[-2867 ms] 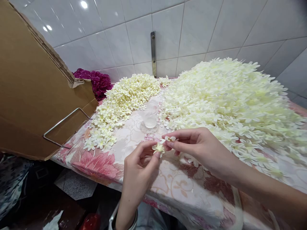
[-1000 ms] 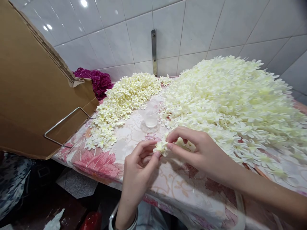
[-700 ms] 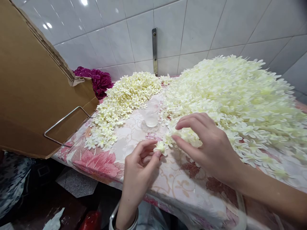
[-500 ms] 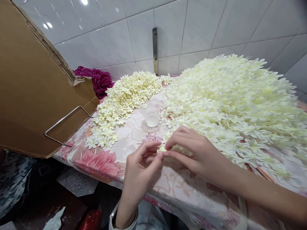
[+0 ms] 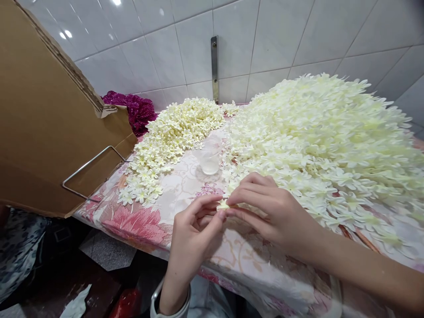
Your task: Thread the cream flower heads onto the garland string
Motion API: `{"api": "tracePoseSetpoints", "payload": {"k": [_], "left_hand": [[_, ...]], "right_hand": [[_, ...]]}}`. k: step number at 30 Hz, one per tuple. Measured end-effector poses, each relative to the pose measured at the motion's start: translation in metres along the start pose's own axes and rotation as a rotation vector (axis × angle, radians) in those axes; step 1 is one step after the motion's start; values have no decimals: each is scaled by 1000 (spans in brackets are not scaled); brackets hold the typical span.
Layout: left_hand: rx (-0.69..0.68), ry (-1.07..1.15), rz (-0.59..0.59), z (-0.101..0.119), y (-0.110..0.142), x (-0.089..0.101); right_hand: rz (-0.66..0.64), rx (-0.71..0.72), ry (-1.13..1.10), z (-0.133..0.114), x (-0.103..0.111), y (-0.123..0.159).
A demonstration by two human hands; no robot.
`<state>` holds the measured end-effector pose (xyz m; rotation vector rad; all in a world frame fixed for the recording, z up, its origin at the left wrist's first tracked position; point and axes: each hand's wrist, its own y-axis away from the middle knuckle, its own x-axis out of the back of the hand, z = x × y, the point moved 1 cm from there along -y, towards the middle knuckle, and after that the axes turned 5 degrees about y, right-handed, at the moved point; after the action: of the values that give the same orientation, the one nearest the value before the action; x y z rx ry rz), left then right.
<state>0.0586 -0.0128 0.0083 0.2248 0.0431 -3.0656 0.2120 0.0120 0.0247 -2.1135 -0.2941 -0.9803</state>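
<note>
With the left hand (image 5: 195,229) and right hand (image 5: 278,214) both pinching the small flower (image 5: 223,205), apply light pressure to avoid creasing it, and work above the tablecloth (image 5: 188,179), nearer than the cup (image 5: 210,163), clear of the large flower pile (image 5: 321,132).

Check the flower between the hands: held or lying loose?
Held: the left hand and right hand pinch the flower where they meet.
</note>
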Motion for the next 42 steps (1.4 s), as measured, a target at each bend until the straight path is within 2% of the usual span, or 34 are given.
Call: {"api": "tracePoseSetpoints", "payload": {"k": [7, 10, 12, 13, 16, 18, 21, 24, 27, 29, 32, 34, 42], "left_hand": [[-8, -58, -6, -1, -1, 1], [-7, -74, 18, -2, -1, 1], [-16, -76, 40, -3, -1, 1], [-23, -78, 45, -3, -1, 1], [-29, -83, 32, -3, -1, 1], [-21, -69, 18, -2, -1, 1], [-14, -50, 15, -2, 0, 0], [-13, -48, 17, -2, 0, 0], [-16, -44, 33, -3, -1, 0], [-22, -52, 41, -3, -1, 0], [-29, -66, 38, -3, -1, 0], [-29, -57, 35, -3, -1, 0], [-40, -14, 19, -1, 0, -1]], "right_hand": [[-15, -152, -79, 0, 9, -4], [119, -222, 56, 3, 10, -3], [231, -172, 169, 4, 8, -2], [246, -117, 190, 3, 7, -1], [136, 35, 124, 2, 0, -1], [61, 76, 69, 0, -1, 0], [27, 58, 10, 0, 1, -1], [32, -30, -7, 1, 6, -2], [189, -95, 117, 1, 9, -2], [250, -42, 163, 1, 7, -2], [135, 78, 94, 0, 1, -1], [75, 94, 44, 0, -3, 0], [13, -56, -101, 0, 2, -1]]}}
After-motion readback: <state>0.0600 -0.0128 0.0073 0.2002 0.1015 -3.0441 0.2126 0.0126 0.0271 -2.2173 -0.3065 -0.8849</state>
